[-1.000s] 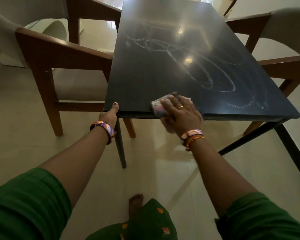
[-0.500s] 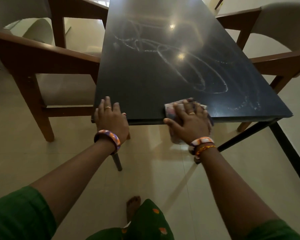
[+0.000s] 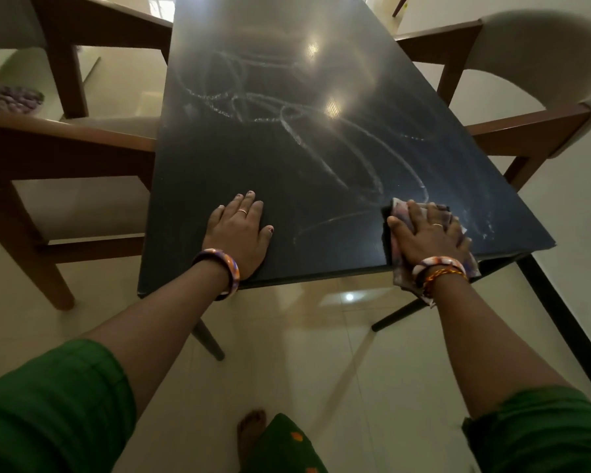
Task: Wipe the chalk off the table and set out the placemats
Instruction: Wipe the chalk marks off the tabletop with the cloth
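Your left hand point(image 3: 240, 233): flat, fingers straight, on bench point(image 3: 253, 158) at 7 o'clock | your right hand point(image 3: 427, 235): flat, pressing cloth point(image 3: 401, 213) at 5 o'clock | chalk point(image 3: 321, 138): loops toward 12.

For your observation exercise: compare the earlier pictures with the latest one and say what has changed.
The left hand left the table's corner edge and now rests flat on top. The right hand slid the cloth rightward along the near edge. The chalk scribbles farther up remain.
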